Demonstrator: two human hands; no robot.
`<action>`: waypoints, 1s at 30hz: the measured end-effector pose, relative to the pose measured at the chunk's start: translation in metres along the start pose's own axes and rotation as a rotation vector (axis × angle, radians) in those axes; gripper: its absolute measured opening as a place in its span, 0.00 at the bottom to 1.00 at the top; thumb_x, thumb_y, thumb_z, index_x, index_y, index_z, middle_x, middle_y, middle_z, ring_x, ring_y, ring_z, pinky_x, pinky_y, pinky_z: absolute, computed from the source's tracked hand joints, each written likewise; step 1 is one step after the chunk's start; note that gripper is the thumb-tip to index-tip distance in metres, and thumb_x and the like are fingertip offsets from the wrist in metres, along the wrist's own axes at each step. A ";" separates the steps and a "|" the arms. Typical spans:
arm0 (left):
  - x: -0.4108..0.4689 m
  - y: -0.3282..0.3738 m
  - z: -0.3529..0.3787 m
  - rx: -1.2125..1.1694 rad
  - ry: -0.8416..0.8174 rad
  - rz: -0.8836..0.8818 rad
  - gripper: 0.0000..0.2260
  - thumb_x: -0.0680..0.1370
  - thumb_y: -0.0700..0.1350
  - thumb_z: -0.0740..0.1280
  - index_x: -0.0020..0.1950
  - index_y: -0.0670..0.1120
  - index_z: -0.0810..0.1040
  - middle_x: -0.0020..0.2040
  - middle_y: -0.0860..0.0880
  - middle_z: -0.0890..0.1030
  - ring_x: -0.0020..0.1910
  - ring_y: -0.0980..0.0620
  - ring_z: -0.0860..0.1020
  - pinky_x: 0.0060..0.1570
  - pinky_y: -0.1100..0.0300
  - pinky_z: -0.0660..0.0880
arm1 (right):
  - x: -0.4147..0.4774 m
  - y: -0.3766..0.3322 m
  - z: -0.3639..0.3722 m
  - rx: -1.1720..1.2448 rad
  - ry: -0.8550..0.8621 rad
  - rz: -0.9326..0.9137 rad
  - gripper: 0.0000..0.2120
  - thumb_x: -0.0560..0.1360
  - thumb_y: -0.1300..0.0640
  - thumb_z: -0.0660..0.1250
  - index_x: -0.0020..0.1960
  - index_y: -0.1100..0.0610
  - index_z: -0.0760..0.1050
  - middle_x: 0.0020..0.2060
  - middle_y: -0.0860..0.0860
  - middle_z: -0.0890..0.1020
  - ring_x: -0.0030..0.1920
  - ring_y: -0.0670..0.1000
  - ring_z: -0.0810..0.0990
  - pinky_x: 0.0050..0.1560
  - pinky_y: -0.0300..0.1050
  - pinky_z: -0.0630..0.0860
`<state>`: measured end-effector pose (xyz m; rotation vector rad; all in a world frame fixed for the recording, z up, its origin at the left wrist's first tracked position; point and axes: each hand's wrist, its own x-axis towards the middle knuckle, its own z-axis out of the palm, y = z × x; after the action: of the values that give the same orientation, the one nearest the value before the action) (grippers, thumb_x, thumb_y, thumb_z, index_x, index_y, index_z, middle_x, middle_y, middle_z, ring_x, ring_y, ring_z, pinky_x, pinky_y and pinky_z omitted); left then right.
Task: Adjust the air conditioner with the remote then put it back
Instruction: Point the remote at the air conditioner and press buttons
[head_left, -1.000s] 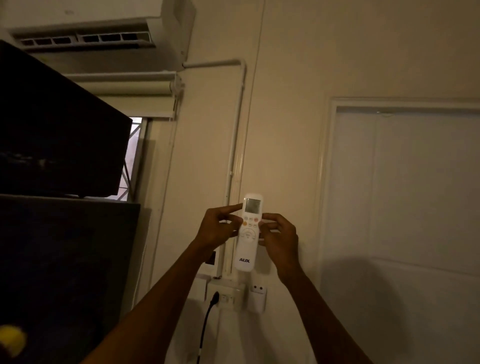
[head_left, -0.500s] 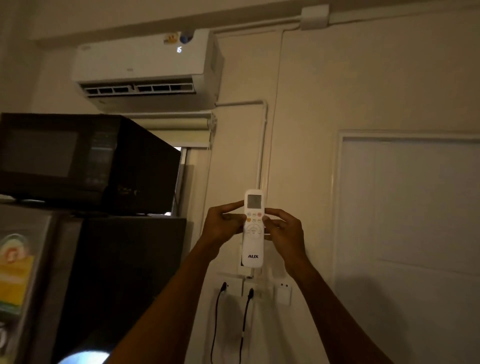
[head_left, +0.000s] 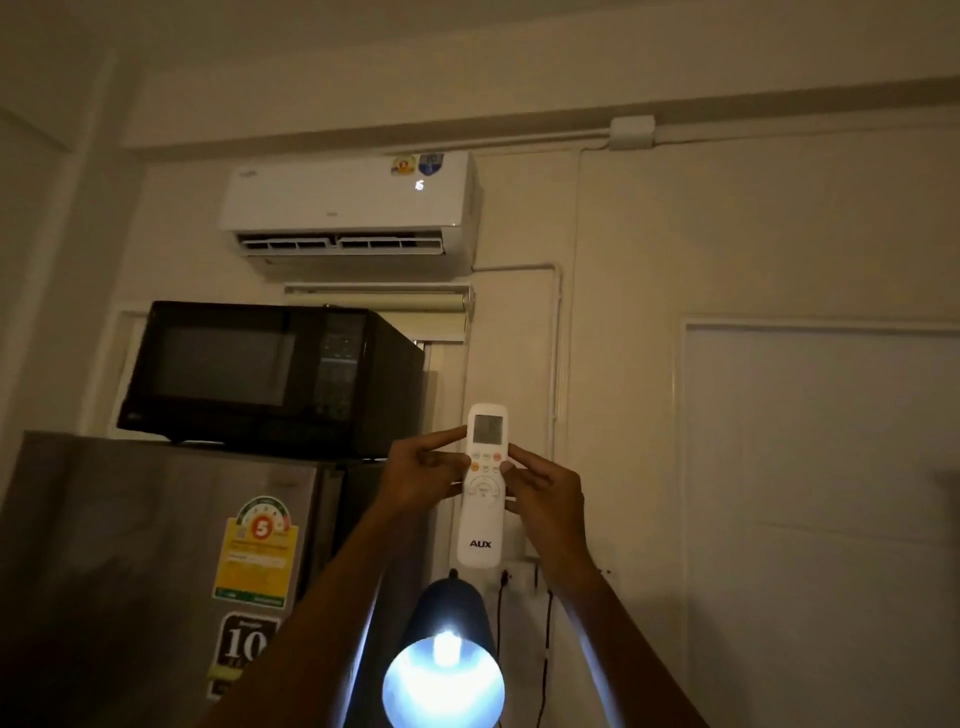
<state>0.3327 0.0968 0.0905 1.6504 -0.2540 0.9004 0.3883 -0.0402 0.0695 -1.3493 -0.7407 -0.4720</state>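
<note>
Fingers (head_left: 441, 439) of the left hand (head_left: 415, 480) and the right hand (head_left: 545, 493) grip the remote (head_left: 483, 488) from both sides, holding it upright with its screen uppermost. Both thumbs rest on the button area. Below the remote, a lit lamp (head_left: 444, 670) shines toward the camera. Left of the remote stands a refrigerator (head_left: 156, 545) carrying a black microwave (head_left: 260, 374). Above the remote, on the wall, the air conditioner (head_left: 348, 202) is mounted with its louvre open.
</note>
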 end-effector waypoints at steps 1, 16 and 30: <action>-0.008 0.006 -0.010 -0.003 0.004 0.005 0.19 0.74 0.33 0.67 0.64 0.44 0.76 0.44 0.52 0.83 0.35 0.62 0.84 0.28 0.71 0.77 | -0.008 -0.009 0.007 0.006 -0.001 0.006 0.16 0.75 0.59 0.68 0.62 0.55 0.78 0.55 0.55 0.84 0.51 0.54 0.85 0.50 0.54 0.84; -0.117 0.103 -0.103 0.116 -0.031 0.042 0.18 0.75 0.35 0.66 0.65 0.44 0.74 0.59 0.41 0.81 0.54 0.46 0.82 0.39 0.64 0.82 | -0.106 -0.112 0.064 -0.020 -0.029 0.038 0.15 0.74 0.57 0.69 0.61 0.56 0.78 0.58 0.55 0.83 0.52 0.57 0.85 0.52 0.55 0.83; -0.138 0.126 -0.178 0.110 -0.043 0.115 0.20 0.75 0.33 0.66 0.66 0.44 0.73 0.55 0.42 0.82 0.48 0.52 0.83 0.36 0.69 0.80 | -0.143 -0.164 0.130 -0.090 -0.033 0.017 0.18 0.75 0.60 0.69 0.64 0.56 0.74 0.56 0.59 0.83 0.51 0.57 0.85 0.52 0.61 0.82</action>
<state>0.0886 0.1806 0.0949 1.7721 -0.3368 0.9811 0.1489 0.0417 0.0883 -1.4490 -0.7426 -0.4752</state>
